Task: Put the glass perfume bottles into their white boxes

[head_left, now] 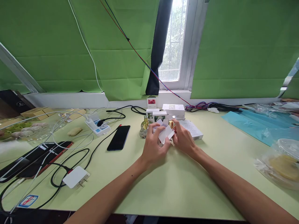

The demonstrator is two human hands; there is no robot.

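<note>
My left hand [153, 146] is closed around a small white carton [166, 134] with its flaps standing open. Close beside it, my right hand [183, 137] has its fingers curled at a small perfume bottle with a gold cap [171, 124]; the bottle's lower part is hidden behind the carton and fingers. Glass perfume bottles with gold tops [145, 124] stand just left of my left hand, partly covered by it. Several small white boxes [173, 109] are grouped behind my hands. A flat white box with printed text [191, 129] lies behind my right hand.
On the left are a black phone [118, 137], a power strip [97, 127], a white charger [76, 176] and tangled cables. Blue plastic sheeting [247, 124] and a clear bag with a yellow item [282, 166] lie on the right. A small picture card [151, 102] stands at the wall.
</note>
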